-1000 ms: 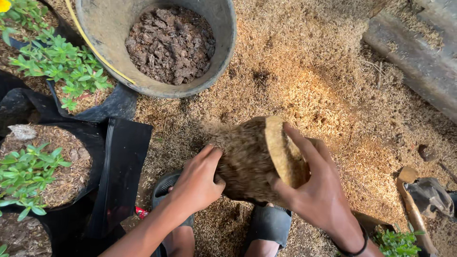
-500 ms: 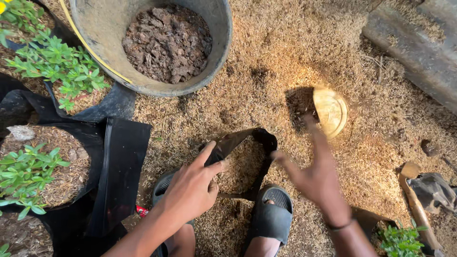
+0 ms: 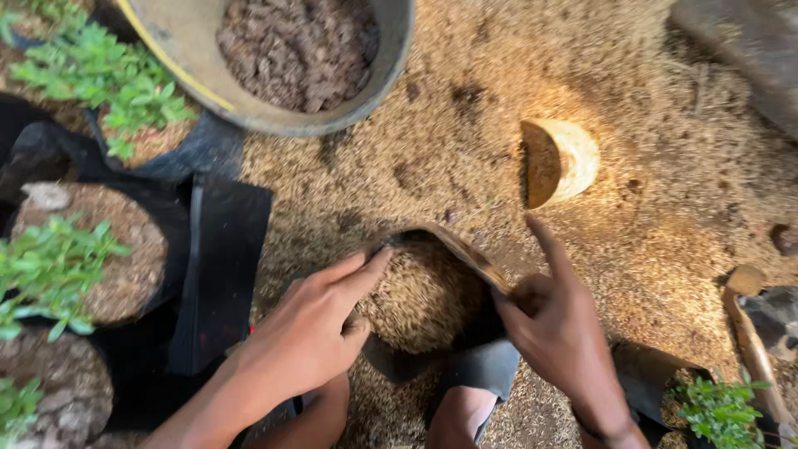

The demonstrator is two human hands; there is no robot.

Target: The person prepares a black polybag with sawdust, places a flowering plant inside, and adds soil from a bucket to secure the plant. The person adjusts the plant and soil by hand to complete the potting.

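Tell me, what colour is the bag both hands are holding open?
Black, the bag of husks; the head view shows it best.

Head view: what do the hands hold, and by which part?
Both the left hand and right hand hold the black plastic grow bag by its open rim.

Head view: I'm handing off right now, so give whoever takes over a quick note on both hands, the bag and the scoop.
Left hand: fingers on the near-left rim of the black grow bag, holding it open.
Right hand: gripping the bag's right rim, index finger extended.
Bag: between the feet, partly filled with husk mix.
Coconut-shell scoop: lying on the husk-covered ground beyond the bag, held by neither hand.
Basin of dark soil chunks: top, untouched.
Bag not yet full; no seedling in it.
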